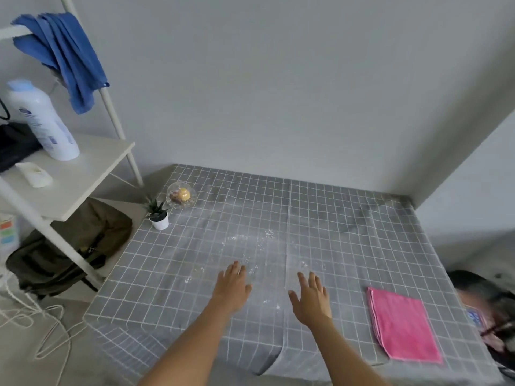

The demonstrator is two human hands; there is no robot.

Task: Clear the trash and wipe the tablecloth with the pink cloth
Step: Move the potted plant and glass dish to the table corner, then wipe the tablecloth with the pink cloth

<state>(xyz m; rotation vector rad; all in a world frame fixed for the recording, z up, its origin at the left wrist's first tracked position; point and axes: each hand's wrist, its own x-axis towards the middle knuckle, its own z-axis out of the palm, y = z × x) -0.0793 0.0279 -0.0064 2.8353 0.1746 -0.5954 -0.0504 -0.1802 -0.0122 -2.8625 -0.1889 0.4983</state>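
Observation:
A grey tablecloth [348,246] with a white grid covers the table. White crumbs and powder [250,240] lie scattered over its middle. My left hand [232,285] hovers flat over the crumbs, fingers apart, holding nothing. My right hand [310,298] is beside it, also flat and empty. A folded pink cloth [402,324] lies on the tablecloth near the front right edge, well to the right of my right hand. At the far left corner sits a clear plastic bag [181,195] with something yellow inside.
A small potted plant [158,215] stands at the table's left edge. A white shelf rack [83,174] on the left holds a white bottle [44,121] and a blue cloth [67,57]. An olive backpack [75,249] and white cord [33,324] lie on the floor.

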